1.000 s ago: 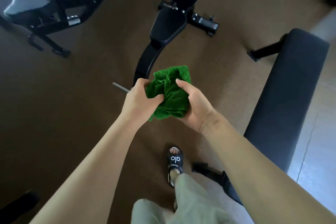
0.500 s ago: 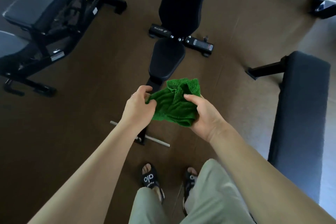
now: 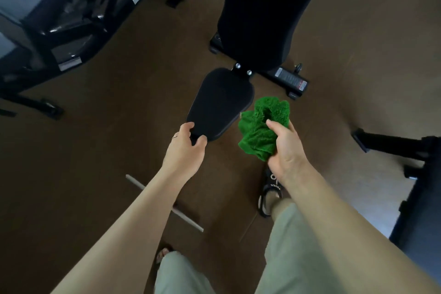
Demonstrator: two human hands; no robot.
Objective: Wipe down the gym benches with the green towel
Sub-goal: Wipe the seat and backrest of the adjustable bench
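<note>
Dim gym, soft daylight from the right.

The brown floor [image 3: 119, 150] lies murky; brighter, paler patches show at the right edge. Shadows are faint and soft. The frame [image 3: 71, 21] at top left looks smeared, and wide-angle bending stretches the forearms at the corners.

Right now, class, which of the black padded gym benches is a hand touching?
The middle bench's rounded black seat pad: the left hand grips its near end. The benches at far left and right are untouched.
</note>
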